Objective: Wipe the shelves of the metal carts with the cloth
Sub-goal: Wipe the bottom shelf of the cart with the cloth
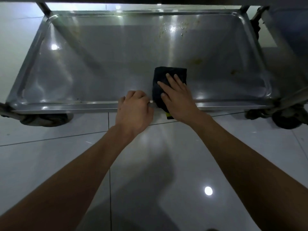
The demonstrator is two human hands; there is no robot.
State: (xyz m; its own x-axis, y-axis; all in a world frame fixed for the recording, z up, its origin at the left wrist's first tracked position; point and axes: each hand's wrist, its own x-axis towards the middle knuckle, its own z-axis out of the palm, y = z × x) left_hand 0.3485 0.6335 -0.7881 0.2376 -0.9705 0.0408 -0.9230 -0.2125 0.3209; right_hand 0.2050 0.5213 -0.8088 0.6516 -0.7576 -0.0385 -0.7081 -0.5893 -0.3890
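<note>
The bottom shelf (103,67) of a stainless metal cart fills the upper half of the view, just above the floor. A folded dark cloth (168,73) lies on the shelf near the middle of its front edge. My right hand (178,99) presses flat on the cloth with fingers spread. My left hand (135,109) curls over the shelf's front rim (66,104), just left of the cloth. Yellowish stains (196,61) and dried specks (173,29) mark the right and far-right parts of the shelf.
The cart stands on dark caster wheels at front left (45,120) and front right (286,120). Upright posts rise at the corners (44,8). An upper shelf overhangs along the top edge. Glossy white floor tiles (166,164) lie below me. A second cart frame sits at right (283,30).
</note>
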